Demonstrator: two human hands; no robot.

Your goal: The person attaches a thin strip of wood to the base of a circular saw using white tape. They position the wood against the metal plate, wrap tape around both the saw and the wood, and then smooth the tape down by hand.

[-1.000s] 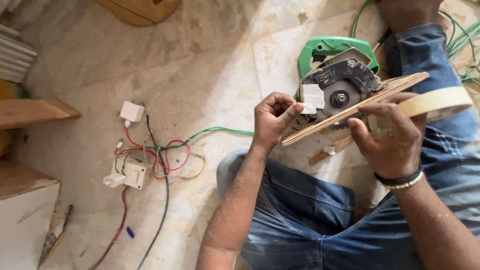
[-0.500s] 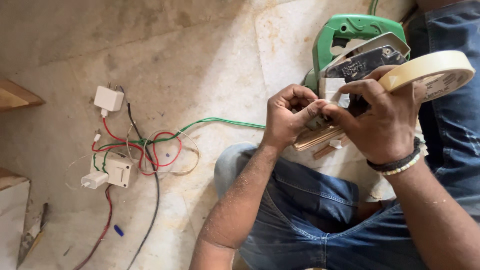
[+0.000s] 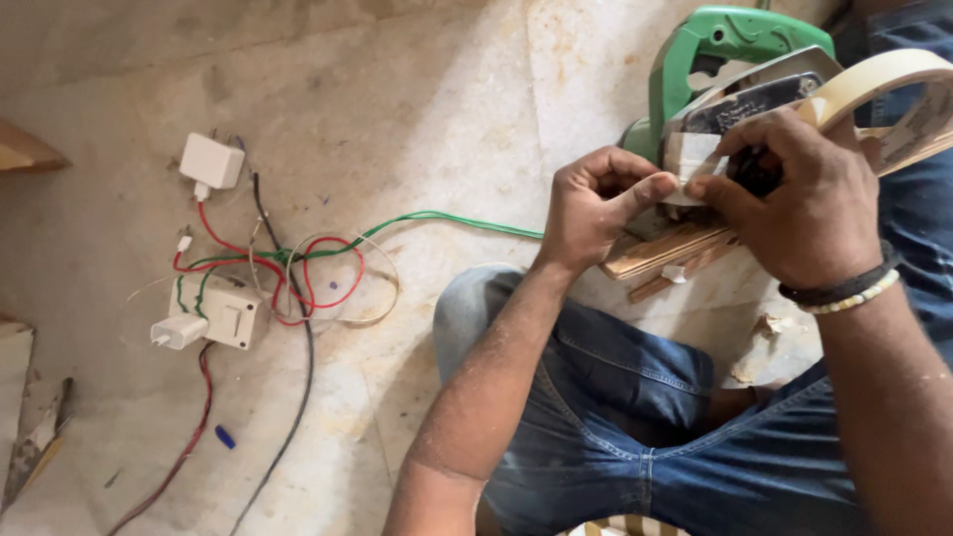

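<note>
This looks like a place where someone does woodwork, right on a dusty stone floor [image 3: 417,109]. A green power saw [image 3: 710,60] sits there by thin wood strips [image 3: 660,253]. Red and green wires [image 3: 298,263] tangle around 2 white plug boxes [image 3: 213,318]. Wood scraps [image 3: 25,149] lie at the edge.

Pale, mottled stone floor [image 3: 417,109], dusty and scuffed, with a faint seam between slabs running down from the top edge. Evenly lit, with soft shadows. Toward the floor's left edge, a tangle of red, green and black wires [image 3: 288,263] around a white switch box [image 3: 230,316], a white plug adapter [image 3: 179,332] touching it, and another white adapter [image 3: 211,161] above. Near the lower left corner, a small blue cap [image 3: 225,437] and wood scraps [image 3: 35,447]. At the left edge, a wooden board end [image 3: 25,151]. Scattered wood chips [image 3: 769,328] at right.
</note>
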